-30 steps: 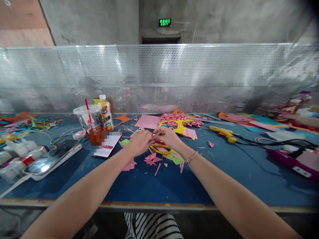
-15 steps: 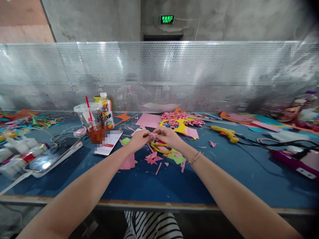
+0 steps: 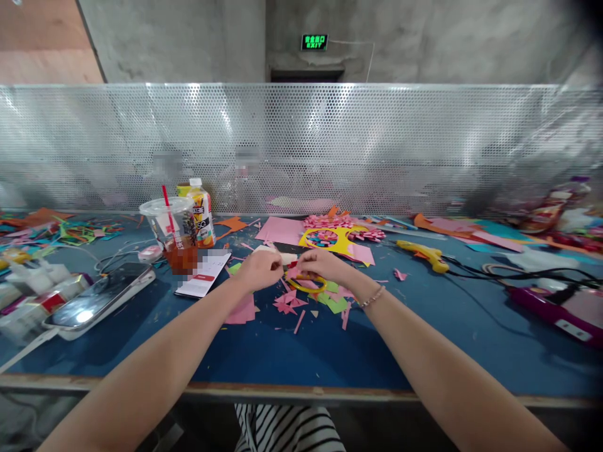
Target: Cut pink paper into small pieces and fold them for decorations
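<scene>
Two bare forearms reach forward from the bottom edge over a blue tabletop [image 3: 292, 351], above a striped garment at the person's lap. The left hand [image 3: 258, 270] and the right hand [image 3: 325, 263] meet near the middle of the tabletop, fingertips almost touching. Both are curled in a pinching grip around a small pink paper piece [image 3: 291, 272] held between them, just above the surface; the piece is too small to make out its shape. A thin bracelet [image 3: 372, 297] circles the right wrist. Directly under the hands lie yellow-handled scissors [image 3: 306, 284], and around them a scatter of pink and green paper scraps [image 3: 301, 302]. To the left, near the front edge, a phone [image 3: 97, 300] lies flat with a white cable, beside small white glue bottles [image 3: 32, 282]. A little further back stands a clear plastic cup [image 3: 172, 233] with a red straw and brown drink, with a white card [image 3: 203, 274] lying flat just beside it and a juice bottle [image 3: 200, 210] close behind the cup. Beyond the hands lies a pink paper sheet [image 3: 280, 230] and a yellow paper cutout [image 3: 336, 238] with pink paper flowers around it. To the right, a yellow glue gun [image 3: 421, 253] rests with its black cord trailing toward a purple device [image 3: 556, 307]. More coloured paper litters both far ends. A perforated metal screen [image 3: 301, 147] runs along the back of the tabletop, and above it, on a concrete wall, glows a green exit sign [image 3: 313, 42].
</scene>
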Available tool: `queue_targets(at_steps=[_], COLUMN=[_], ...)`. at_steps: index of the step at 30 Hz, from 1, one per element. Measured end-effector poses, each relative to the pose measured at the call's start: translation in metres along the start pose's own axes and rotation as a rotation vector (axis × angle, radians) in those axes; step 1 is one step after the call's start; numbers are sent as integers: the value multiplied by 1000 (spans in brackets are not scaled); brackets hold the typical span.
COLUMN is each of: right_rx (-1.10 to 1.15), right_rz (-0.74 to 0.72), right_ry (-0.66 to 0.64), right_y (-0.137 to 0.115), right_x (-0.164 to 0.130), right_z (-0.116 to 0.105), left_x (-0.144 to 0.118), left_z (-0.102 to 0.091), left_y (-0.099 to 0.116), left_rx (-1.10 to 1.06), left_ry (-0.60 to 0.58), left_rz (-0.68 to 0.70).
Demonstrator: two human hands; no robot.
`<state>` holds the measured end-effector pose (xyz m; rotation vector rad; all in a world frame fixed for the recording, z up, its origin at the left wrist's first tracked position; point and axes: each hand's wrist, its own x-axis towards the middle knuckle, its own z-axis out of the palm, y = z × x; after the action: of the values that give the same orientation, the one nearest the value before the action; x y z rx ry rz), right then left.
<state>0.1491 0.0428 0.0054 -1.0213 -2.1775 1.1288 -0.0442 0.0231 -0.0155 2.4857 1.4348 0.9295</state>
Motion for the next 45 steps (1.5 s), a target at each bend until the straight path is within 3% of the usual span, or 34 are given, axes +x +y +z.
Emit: queue_targets(at_steps=[3, 7, 9, 12, 16, 21, 28, 33, 39, 42, 45], right_rx=[-171, -494, -622, -753, -785, -836, -684, -700, -910, -938, -946], right_rz=[-55, -236, -255, -132, 31, 53, 136, 150, 299, 351, 370], right_ry=[-214, -19, 52, 68, 52, 28, 58, 244, 563, 603, 555], right_y=[0, -2, 0, 7, 14, 8, 11, 24, 28, 31, 37], right_x=[-5, -7, -7, -6, -4, -3, -8, -5, -7, -9, -7], right_z=[-4, -9, -12, -14, -11, -13, -41, -59, -73, -78, -79], left_x=[-3, -7, -7, -7, -5, -3, -3, -2, 0, 0, -1], left_z=[0, 0, -1, -2, -1, -4, -10, -9, -5, -1, -2], left_y=[-5, -12, -17, -24, -30, -33, -34, -35, -40, -40, -38], left_rx=[285, 437, 474, 482, 446, 425, 410, 442, 375, 311, 286], left_ry=[49, 7, -12, -32, -62, -105, -152, -106, -95, -131, -173], left_rz=[111, -3, -102, -204, -182, -253, -266, -285, -242, -177, -131])
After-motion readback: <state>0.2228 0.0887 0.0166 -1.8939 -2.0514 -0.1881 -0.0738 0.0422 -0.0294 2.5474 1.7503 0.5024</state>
